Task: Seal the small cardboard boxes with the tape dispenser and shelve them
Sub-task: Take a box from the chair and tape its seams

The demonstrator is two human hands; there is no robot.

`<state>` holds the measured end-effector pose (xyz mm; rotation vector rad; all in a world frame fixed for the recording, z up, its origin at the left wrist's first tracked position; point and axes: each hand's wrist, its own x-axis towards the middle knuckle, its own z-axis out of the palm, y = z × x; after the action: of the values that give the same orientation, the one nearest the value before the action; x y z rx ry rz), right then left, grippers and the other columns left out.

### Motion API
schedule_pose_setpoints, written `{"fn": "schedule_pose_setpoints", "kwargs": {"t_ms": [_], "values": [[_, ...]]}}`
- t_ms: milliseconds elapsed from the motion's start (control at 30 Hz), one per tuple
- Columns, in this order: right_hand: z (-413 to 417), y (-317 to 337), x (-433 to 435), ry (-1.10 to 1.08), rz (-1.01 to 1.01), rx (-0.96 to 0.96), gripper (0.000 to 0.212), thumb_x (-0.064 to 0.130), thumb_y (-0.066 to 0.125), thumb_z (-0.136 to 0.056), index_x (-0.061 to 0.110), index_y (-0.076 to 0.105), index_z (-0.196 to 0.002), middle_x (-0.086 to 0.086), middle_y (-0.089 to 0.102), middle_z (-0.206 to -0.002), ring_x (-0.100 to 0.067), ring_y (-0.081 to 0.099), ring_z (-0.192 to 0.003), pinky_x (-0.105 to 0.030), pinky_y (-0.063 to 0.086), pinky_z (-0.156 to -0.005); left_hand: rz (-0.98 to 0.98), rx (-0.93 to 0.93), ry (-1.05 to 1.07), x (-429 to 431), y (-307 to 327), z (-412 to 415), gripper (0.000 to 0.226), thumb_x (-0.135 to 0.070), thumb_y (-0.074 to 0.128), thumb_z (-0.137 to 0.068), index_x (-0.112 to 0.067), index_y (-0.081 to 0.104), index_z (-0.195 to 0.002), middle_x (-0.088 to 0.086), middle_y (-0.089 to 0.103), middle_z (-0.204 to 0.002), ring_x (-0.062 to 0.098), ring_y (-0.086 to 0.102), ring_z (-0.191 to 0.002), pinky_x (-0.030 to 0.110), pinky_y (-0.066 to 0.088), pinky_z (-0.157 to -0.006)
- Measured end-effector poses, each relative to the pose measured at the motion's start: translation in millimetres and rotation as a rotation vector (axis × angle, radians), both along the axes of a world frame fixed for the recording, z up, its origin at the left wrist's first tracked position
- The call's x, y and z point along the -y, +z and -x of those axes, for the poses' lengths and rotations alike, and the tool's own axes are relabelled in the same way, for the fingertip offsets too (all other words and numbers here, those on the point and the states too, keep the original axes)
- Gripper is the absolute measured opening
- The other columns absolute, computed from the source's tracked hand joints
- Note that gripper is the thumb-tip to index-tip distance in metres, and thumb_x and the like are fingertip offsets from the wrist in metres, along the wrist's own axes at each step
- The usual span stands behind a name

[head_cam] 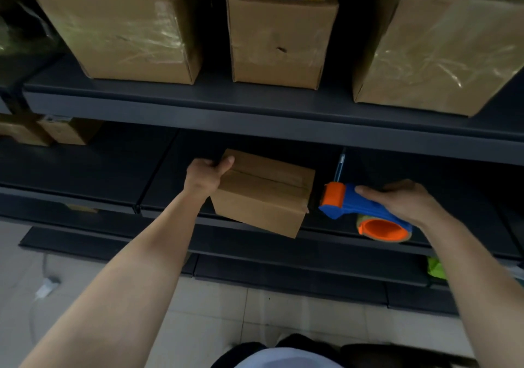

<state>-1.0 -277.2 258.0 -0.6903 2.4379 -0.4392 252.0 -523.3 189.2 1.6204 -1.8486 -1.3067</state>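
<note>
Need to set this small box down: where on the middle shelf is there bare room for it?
Bare shelf lies left of the small box, between the left hand and the two boxes at far left. Beyond the right hand and tape dispenser it looks bare but dark. The upper shelf is crowded with three large boxes.

What sits around me
Above me stand a wrapped left carton, a labelled middle carton and a wrapped right carton; a white plug lies on the tiled floor.
</note>
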Motion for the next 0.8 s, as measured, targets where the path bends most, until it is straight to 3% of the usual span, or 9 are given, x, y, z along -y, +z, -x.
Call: {"fn": "schedule_pose_setpoints", "kwargs": {"t_ms": [100, 200, 300, 400, 500, 600, 733, 800], "values": [[-8.0, -3.8, 12.8, 0.048, -0.021, -0.013, 0.064, 0.068, 0.064, -0.072, 0.005, 0.069, -0.084, -0.013, 0.066, -0.086, -0.026, 0.063, -0.078, -0.034, 0.05, -0.073, 0.0, 0.003, 0.015, -1.3, 0.6, 1.1, 0.059, -0.055, 0.061, -0.085, -0.004, 0.065, -0.115, 0.01, 0.066, -0.112, 0.025, 0.06, -0.105, 0.027, 0.043, -0.08], [-11.9, 0.5, 24.7, 0.149, -0.077, -0.107, 0.066, 0.073, 0.056, -0.075, 0.007, 0.065, -0.076, -0.012, 0.064, -0.079, -0.024, 0.06, -0.073, -0.032, 0.043, -0.063, 0.008, 0.006, 0.025, -1.9, 0.1, 1.4, 0.055, -0.053, 0.062, -0.085, -0.005, 0.066, -0.113, 0.009, 0.066, -0.112, 0.024, 0.059, -0.104, 0.027, 0.042, -0.081], [-15.6, 6.7, 32.1, 0.202, -0.125, -0.224, 0.067, 0.078, 0.049, -0.075, 0.012, 0.06, -0.073, -0.009, 0.06, -0.079, -0.024, 0.058, -0.077, -0.03, 0.043, -0.064, 0.029, 0.01, 0.022, -3.6, -0.3, 3.2, 0.052, -0.051, 0.062, -0.086, -0.005, 0.067, -0.11, 0.004, 0.063, -0.099, 0.02, 0.058, -0.096, 0.027, 0.041, -0.078], [-18.7, 10.2, 34.7, 0.207, -0.149, -0.287, 0.066, 0.078, 0.049, -0.075, 0.013, 0.061, -0.081, -0.007, 0.059, -0.082, -0.024, 0.055, -0.079, -0.03, 0.043, -0.065, 0.038, 0.022, 0.018, -4.7, -0.4, 3.9, 0.052, -0.05, 0.061, -0.087, -0.005, 0.066, -0.111, 0.0, 0.058, -0.095, 0.019, 0.057, -0.095, 0.027, 0.041, -0.078], [-23.1, 11.6, 33.8, 0.202, -0.135, -0.32, 0.063, 0.076, 0.051, -0.075, 0.014, 0.056, -0.074, -0.006, 0.055, -0.075, -0.025, 0.055, -0.076, -0.028, 0.037, -0.058, 0.047, 0.025, 0.009, -6.2, 0.3, 4.3, 0.045, -0.052, 0.061, -0.087, -0.008, 0.067, -0.098, 0.001, 0.061, -0.089, 0.022, 0.06, -0.092, 0.028, 0.042, -0.074], [-29.9, 15.0, 35.2, 0.194, -0.127, -0.382, 0.061, 0.075, 0.051, -0.077, 0.014, 0.051, -0.075, -0.004, 0.051, -0.07, -0.023, 0.054, -0.071, -0.027, 0.033, -0.053, 0.05, 0.034, 0.011, -8.1, 2.0, 3.4, 0.049, -0.053, 0.06, -0.087, -0.007, 0.067, -0.103, 0.004, 0.063, -0.091, 0.022, 0.06, -0.089, 0.029, 0.043, -0.073], [-42.0, 21.1, 37.9, 0.215, -0.206, -0.462, 0.06, 0.073, 0.048, -0.08, 0.013, 0.049, -0.082, -0.004, 0.045, -0.067, -0.023, 0.05, -0.072, -0.029, 0.038, -0.066, 0.06, 0.073, -0.006, -10.6, 6.3, 4.3, 0.044, -0.054, 0.057, -0.088, -0.011, 0.066, -0.092, 0.004, 0.064, -0.089, 0.029, 0.061, -0.1, 0.026, 0.045, -0.066], [-49.2, 27.4, 41.3, 0.225, -0.246, -0.49, 0.058, 0.07, 0.049, -0.082, 0.013, 0.045, -0.079, -0.005, 0.043, -0.067, -0.023, 0.049, -0.073, -0.03, 0.039, -0.07, 0.069, 0.092, -0.016, -12.3, 8.9, 4.9, 0.05, -0.054, 0.055, -0.09, -0.008, 0.066, -0.105, 0.009, 0.066, -0.102, 0.031, 0.06, -0.106, 0.027, 0.045, -0.071]]}}
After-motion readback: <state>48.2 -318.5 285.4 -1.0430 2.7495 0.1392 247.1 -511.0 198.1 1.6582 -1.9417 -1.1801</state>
